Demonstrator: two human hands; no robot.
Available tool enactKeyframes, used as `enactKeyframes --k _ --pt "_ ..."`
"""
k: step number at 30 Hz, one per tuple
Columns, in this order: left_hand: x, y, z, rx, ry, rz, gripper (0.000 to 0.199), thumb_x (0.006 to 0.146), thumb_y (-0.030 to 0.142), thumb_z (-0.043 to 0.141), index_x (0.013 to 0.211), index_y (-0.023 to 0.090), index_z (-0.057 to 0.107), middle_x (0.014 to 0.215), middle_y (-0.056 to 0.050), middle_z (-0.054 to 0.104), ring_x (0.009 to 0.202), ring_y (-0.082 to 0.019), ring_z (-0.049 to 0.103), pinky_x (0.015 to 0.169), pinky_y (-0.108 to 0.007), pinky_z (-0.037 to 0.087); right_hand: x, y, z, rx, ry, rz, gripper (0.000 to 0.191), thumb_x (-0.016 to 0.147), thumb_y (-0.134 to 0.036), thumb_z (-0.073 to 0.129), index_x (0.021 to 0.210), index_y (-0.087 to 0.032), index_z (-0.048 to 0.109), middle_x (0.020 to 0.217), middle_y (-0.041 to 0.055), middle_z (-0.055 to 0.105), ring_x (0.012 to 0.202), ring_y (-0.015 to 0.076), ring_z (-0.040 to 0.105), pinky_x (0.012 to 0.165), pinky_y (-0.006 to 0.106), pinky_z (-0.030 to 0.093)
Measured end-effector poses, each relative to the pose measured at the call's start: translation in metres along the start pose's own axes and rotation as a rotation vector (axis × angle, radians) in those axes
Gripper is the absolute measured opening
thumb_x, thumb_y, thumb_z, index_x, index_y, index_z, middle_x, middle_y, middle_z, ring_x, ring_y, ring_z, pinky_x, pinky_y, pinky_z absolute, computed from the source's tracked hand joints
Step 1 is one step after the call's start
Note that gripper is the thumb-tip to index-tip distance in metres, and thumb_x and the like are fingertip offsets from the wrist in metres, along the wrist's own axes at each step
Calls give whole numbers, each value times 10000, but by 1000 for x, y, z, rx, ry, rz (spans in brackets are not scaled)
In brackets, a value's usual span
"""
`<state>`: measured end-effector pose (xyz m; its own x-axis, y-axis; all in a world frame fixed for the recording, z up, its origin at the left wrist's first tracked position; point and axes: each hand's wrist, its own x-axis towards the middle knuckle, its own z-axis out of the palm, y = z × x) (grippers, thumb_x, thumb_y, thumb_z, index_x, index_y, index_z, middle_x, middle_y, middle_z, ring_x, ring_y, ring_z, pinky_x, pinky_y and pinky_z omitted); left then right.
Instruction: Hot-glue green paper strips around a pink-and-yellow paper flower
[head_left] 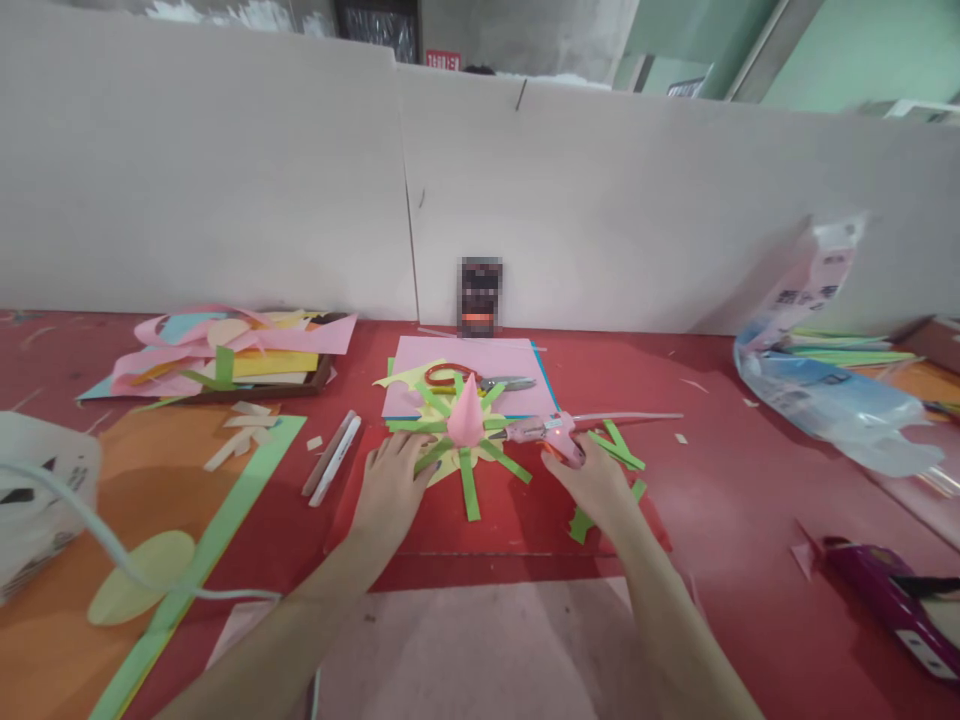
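Observation:
In the middle of the red work surface lies a paper flower with yellow petals, green strips spread around it and a pink paper cone standing at its centre. My left hand is at the flower's left side, its fingers closed on a green strip there. With my right hand I grip a pink glue gun, a clear glue stick jutting from its back. The gun's nozzle points left, close to the cone's base; whether it touches is unclear. Red-handled scissors lie just behind the flower.
Loose green strips lie by my right hand. Two pens and a tray of paper scraps are to the left. A white cord crosses orange paper. At right are a plastic bag and purple tool.

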<state>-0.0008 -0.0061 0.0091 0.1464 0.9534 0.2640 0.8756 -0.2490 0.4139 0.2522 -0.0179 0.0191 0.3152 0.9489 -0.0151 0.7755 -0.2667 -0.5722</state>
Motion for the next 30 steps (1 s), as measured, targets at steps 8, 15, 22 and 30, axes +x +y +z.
enactKeyframes --k 8,15,22,30 --pt "0 -8 4 -175 27 -32 213 798 218 504 1007 214 543 979 -46 568 889 -198 563 738 -312 448 -1 0 1 8 2 2 414 695 -503 488 971 -200 542 858 53 608 718 188 557 591 255 356" --pt "2 -10 7 -227 19 -3 220 780 218 529 996 205 565 1005 -50 560 916 -196 564 760 -315 468 0 2 2 -15 -11 3 402 705 -502 488 974 -206 527 850 48 598 725 186 558 601 253 347" --pt "3 -8 6 -294 14 -45 196 776 201 528 960 195 595 956 -41 574 883 -176 581 773 -304 480 -1 0 2 -21 -7 9 410 705 -483 501 1000 -199 520 844 50 596 749 190 559 601 250 340" --pt "3 -5 4 -322 8 -46 234 787 150 473 979 198 597 969 -39 570 809 -144 585 749 -282 486 0 1 2 -34 -14 11 364 708 -481 500 945 -205 523 818 46 595 719 188 552 592 251 333"
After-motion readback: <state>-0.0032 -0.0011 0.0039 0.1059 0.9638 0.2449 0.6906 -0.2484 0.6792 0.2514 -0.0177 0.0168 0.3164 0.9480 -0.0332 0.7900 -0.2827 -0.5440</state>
